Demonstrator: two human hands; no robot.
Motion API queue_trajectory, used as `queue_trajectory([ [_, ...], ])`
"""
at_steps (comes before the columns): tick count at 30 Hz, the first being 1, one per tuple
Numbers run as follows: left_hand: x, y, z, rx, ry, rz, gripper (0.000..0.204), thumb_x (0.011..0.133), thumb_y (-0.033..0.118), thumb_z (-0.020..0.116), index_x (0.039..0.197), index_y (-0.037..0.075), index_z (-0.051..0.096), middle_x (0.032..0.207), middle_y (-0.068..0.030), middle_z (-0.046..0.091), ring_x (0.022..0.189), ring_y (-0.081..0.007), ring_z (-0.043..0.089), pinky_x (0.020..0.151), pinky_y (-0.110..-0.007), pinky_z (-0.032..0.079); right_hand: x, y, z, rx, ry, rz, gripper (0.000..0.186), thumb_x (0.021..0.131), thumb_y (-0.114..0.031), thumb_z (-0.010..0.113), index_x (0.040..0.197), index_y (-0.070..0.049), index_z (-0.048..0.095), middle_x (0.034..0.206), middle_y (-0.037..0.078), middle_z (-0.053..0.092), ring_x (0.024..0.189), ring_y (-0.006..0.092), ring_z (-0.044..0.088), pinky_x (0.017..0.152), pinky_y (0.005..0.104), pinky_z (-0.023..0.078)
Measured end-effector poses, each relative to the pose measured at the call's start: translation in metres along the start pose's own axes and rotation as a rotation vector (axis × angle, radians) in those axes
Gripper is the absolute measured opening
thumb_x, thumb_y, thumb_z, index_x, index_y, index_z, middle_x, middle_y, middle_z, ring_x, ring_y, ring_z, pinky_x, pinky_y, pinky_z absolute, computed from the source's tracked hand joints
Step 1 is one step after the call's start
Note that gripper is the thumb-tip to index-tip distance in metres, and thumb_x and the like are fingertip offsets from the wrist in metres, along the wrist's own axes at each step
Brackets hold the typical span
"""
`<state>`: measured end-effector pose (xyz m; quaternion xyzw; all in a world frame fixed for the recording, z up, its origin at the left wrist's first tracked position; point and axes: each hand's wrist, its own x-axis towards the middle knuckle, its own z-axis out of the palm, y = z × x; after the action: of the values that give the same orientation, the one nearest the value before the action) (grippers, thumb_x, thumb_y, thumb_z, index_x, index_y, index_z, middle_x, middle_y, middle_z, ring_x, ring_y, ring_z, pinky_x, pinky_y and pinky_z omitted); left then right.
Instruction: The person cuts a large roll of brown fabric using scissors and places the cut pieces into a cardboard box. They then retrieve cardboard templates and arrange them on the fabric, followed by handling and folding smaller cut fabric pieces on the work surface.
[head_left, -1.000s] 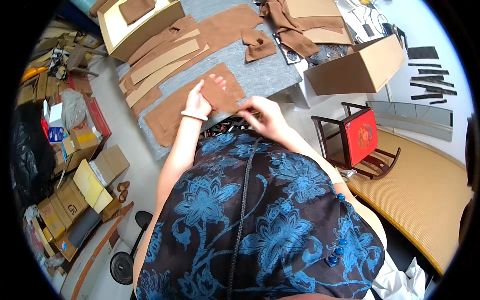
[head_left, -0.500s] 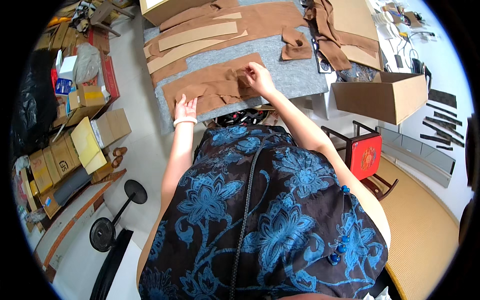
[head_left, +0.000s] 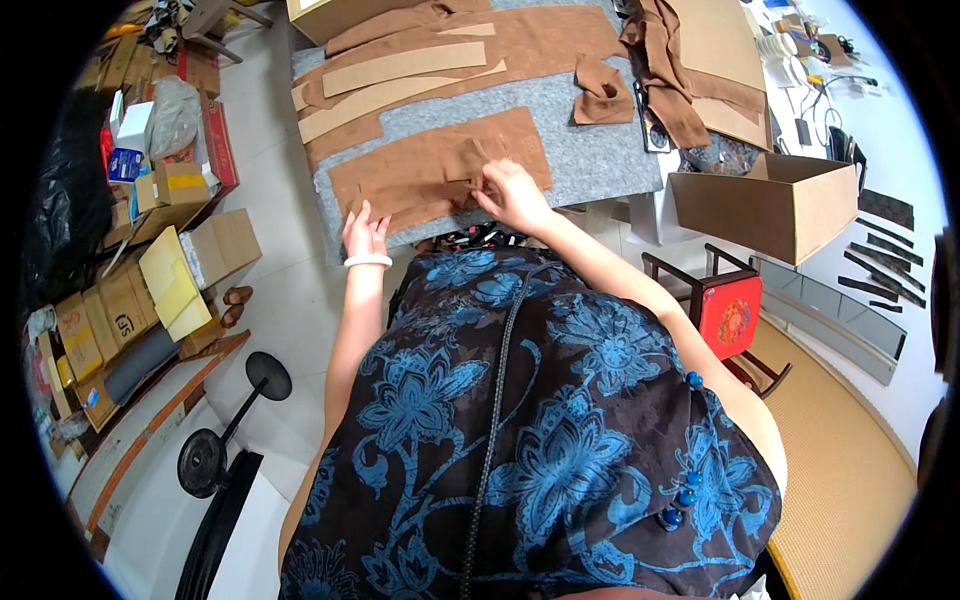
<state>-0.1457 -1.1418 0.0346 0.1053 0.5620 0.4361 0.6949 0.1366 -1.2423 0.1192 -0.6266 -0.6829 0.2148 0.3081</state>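
Note:
A long piece of brown fabric (head_left: 420, 170) lies on the grey felt-covered table in front of me, wrinkled around its middle. My left hand (head_left: 367, 232) is at its near left corner, fingers stretched out and touching the edge. Toward the fabric's right part, my right hand (head_left: 512, 195) has thumb and fingers pinched together on a raised fold of the cloth. Farther back, more brown fabric (head_left: 560, 35) is spread out, with tan pattern strips (head_left: 405, 68) on it. A small crumpled brown piece (head_left: 602, 92) sits to the right.
Draped brown cloth (head_left: 660, 60) and a dark scissors-like tool (head_left: 654, 132) lie at the table's right side. An open cardboard box (head_left: 740, 210) stands beyond it, near a red-seated stool (head_left: 727, 315). Cardboard boxes (head_left: 175, 190) are piled at the left.
My right hand has come slightly nearer to me with the pinched cloth. The fabric's near edge, folded up before, now lies flatter. My left hand's fingers have turned onto the corner.

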Motion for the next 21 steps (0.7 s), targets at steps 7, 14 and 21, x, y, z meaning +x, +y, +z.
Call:
queue_trajectory([
  [7, -0.085, 0.004, 0.03, 1.123, -0.238, 1.05, 0.06, 0.075, 0.005, 0.069, 0.131, 0.001, 0.048, 0.136, -0.0167, 0.049, 0.124, -0.0286, 0.047, 0.102, -0.039, 0.04, -0.014, -0.05, -0.019, 0.496, -0.128, 0.341, 0.019, 0.084, -0.014, 0.071, 0.087, -0.002, 0.057, 0.072, 0.009, 0.063, 0.065, 0.0176, 0.061, 0.062, 0.0323, 0.049],
  [14, -0.102, 0.021, 0.071, 0.903, -0.839, 0.38, 0.012, 0.079, -0.004, 0.071, 0.081, 0.001, 0.061, 0.076, -0.0003, 0.066, 0.072, -0.0085, 0.059, 0.085, -0.028, 0.05, 0.015, -0.038, -0.009, 0.717, -0.171, 0.213, 0.019, 0.083, -0.019, 0.073, 0.088, -0.002, 0.066, 0.069, 0.005, 0.063, 0.063, 0.0106, 0.057, 0.061, 0.0283, 0.048],
  [21, -0.101, 0.065, 0.031, 0.72, -0.642, 0.315, 0.004, 0.088, 0.002, 0.068, 0.089, -0.001, 0.065, 0.084, -0.0016, 0.067, 0.075, -0.0045, 0.058, 0.065, -0.02, 0.047, 0.03, 0.051, 0.033, -0.132, 0.007, 0.473, 0.028, 0.078, -0.03, 0.073, 0.079, -0.004, 0.064, 0.089, 0.016, 0.063, 0.094, 0.036, 0.058, 0.085, 0.0455, 0.047],
])
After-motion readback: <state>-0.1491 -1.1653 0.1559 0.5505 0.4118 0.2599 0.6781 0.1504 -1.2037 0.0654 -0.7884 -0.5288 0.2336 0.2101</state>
